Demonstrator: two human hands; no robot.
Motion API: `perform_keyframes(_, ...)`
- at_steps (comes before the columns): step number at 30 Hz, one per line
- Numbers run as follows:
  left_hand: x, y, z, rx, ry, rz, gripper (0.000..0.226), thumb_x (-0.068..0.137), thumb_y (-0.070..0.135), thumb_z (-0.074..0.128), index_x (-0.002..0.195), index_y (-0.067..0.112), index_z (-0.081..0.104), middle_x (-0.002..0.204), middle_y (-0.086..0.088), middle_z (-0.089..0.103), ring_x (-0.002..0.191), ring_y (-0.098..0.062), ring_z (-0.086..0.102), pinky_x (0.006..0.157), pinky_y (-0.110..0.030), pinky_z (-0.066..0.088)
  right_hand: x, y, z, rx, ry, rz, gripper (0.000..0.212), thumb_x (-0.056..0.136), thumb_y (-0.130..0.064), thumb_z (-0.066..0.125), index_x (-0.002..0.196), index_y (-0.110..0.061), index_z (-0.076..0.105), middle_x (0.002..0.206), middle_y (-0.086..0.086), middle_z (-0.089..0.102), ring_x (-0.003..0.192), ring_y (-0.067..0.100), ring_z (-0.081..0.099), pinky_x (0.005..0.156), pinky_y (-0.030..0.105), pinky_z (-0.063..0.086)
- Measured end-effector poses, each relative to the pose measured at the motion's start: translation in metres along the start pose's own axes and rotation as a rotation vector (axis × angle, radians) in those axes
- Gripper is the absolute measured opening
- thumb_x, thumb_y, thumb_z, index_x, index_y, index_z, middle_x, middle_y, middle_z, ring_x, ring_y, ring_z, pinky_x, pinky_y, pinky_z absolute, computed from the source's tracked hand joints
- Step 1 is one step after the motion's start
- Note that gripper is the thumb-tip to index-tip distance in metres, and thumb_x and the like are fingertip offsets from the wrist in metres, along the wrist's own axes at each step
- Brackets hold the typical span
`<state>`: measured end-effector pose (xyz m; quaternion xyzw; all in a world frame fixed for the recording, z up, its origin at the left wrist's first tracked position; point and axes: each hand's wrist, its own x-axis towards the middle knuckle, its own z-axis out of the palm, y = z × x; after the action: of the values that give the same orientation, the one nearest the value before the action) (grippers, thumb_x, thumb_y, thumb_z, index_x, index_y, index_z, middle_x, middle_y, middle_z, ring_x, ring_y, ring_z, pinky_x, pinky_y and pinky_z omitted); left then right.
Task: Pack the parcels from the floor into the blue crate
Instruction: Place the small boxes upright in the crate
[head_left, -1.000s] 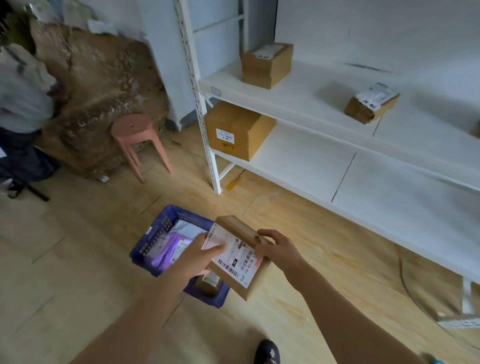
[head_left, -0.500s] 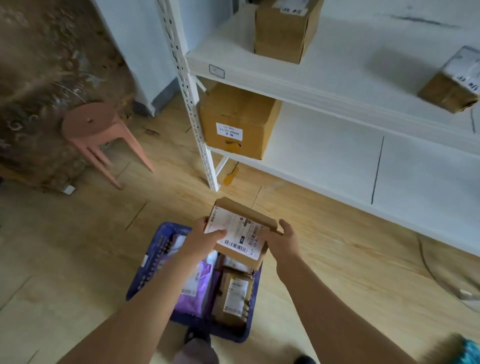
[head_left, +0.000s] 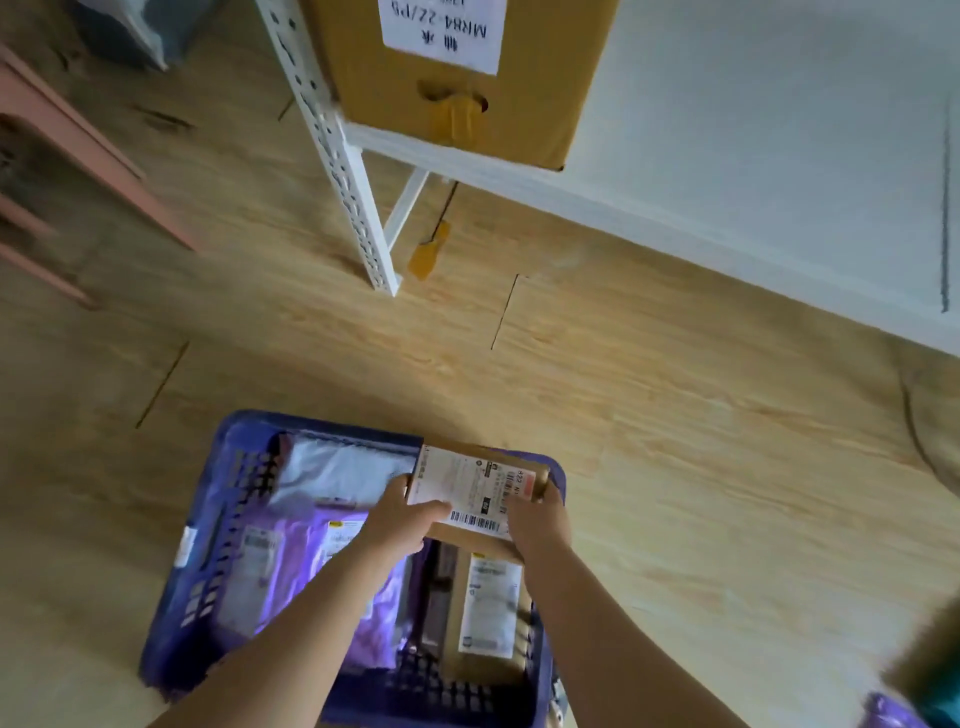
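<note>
A small labelled cardboard parcel (head_left: 475, 486) hangs over the blue crate (head_left: 208, 561), at its one o'clock corner. The left hand (head_left: 400, 522) grips the parcel's nine o'clock edge and the right hand (head_left: 537, 519) its three o'clock edge, fingers closed on the cardboard. Below lie purple mailers (head_left: 291, 566) and a brown box (head_left: 488, 613). The parcel seems to overlap the far rim. Released here, it may catch, tip and slide onto the wooden floor (head_left: 701, 467). At twelve o'clock stands a white shelf post (head_left: 337, 150).

The blue crate (head_left: 322, 422) is crowded by purple mailers (head_left: 296, 561) on the left and a labelled box (head_left: 488, 608) at near right. Open floor (head_left: 623, 415) is left beyond, bounded by the shelf post (head_left: 343, 171).
</note>
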<state>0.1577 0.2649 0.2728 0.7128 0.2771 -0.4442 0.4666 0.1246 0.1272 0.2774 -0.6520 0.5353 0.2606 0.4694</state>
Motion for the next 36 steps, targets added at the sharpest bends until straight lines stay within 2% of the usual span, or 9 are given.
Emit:
perform_keyframes(4,0.05,-0.022,0.015,0.022,-0.053,-0.048,0.049,0.087,0.009,0.061,0.127,0.024,0.037,0.107,-0.003,0.055,0.097,-0.021,0.055,0.069,-0.026,0.044,0.045,0.017,0.024,0.08,0.07,0.128,0.038,0.09,-0.015,0.046,0.128,-0.013,0.051,0.079,-0.001,0.053,0.062,0.016,0.048,0.053,0.024,0.035)
perform_keyframes(11,0.079,-0.046,0.022,0.147,-0.131,-0.154,0.026,0.08,0.01,0.062,0.098,0.014,0.043,0.064,0.002,0.041,0.052,-0.011,0.037,0.045,-0.018,0.029,0.071,0.055,0.034,-0.128,0.081,0.098,0.031,0.086,-0.012,0.046,0.116,-0.015,0.051,0.071,-0.004,0.049,0.061,0.016,0.047,0.053,0.024,0.035)
perform_keyframes(18,0.084,-0.036,0.03,0.382,-0.157,-0.206,0.071,0.092,0.052,0.047,0.147,0.012,0.025,0.144,-0.01,0.042,0.127,-0.028,0.047,0.09,-0.036,0.044,0.073,0.055,0.036,-0.207,0.099,0.139,0.035,0.093,-0.027,0.038,0.121,-0.011,0.051,0.108,0.009,0.064,0.091,0.025,0.058,0.076,0.033,0.046)
perform_keyframes(23,0.11,-0.037,0.049,0.502,-0.116,-0.207,0.053,0.097,0.037,0.043,0.135,0.001,0.038,0.136,-0.027,0.046,0.126,-0.039,0.046,0.101,-0.044,0.042,0.085,0.038,0.05,-0.221,0.077,0.094,0.064,0.091,-0.015,0.042,0.149,-0.011,0.016,0.145,0.014,0.039,0.126,0.03,0.046,0.1,0.039,0.044)
perform_keyframes(26,0.117,-0.042,0.06,0.52,-0.114,-0.173,0.032,0.099,0.029,0.039,0.106,0.0,0.051,0.091,-0.021,0.06,0.08,-0.025,0.06,0.075,-0.03,0.048,0.085,0.037,0.057,-0.294,-0.004,0.019,0.071,0.09,-0.009,0.042,0.152,-0.017,0.009,0.158,0.008,0.011,0.139,0.027,0.031,0.107,0.036,0.038)
perform_keyframes(28,0.12,-0.045,0.065,0.539,-0.091,-0.138,0.025,0.099,0.022,0.038,0.09,0.004,0.053,0.09,-0.015,0.057,0.076,-0.02,0.057,0.068,-0.026,0.043,0.086,0.04,0.06,-0.325,-0.045,-0.007,0.069,0.088,-0.007,0.041,0.151,-0.02,0.016,0.16,0.005,0.003,0.139,0.027,0.03,0.105,0.036,0.041)
perform_keyframes(31,0.128,-0.051,0.066,0.471,-0.031,-0.135,0.031,0.097,0.014,0.039,0.12,-0.005,0.047,0.122,-0.022,0.054,0.105,-0.033,0.056,0.086,-0.032,0.047,0.086,0.044,0.06,-0.336,-0.073,-0.023,0.07,0.086,-0.004,0.039,0.15,-0.024,0.019,0.16,0.005,-0.002,0.139,0.029,0.031,0.102,0.039,0.045)
perform_keyframes(34,0.124,-0.05,0.06,0.314,-0.058,-0.137,0.045,0.097,0.008,0.038,0.141,0.01,0.032,0.126,-0.02,0.049,0.076,-0.019,0.05,0.082,-0.037,0.05,0.087,0.049,0.053,-0.326,-0.043,-0.076,0.069,0.085,-0.003,0.037,0.149,-0.025,0.025,0.16,0.001,0.004,0.14,0.025,0.03,0.104,0.033,0.042)
perform_keyframes(36,0.115,-0.048,0.057,0.264,-0.115,-0.096,0.06,0.099,0.007,0.035,0.151,0.028,0.011,0.142,-0.008,0.039,0.085,-0.015,0.051,0.077,-0.034,0.048,0.088,0.056,0.045,-0.309,-0.003,-0.118,0.066,0.084,-0.003,0.037,0.146,-0.025,0.032,0.157,0.0,0.02,0.136,0.023,0.036,0.103,0.036,0.043)
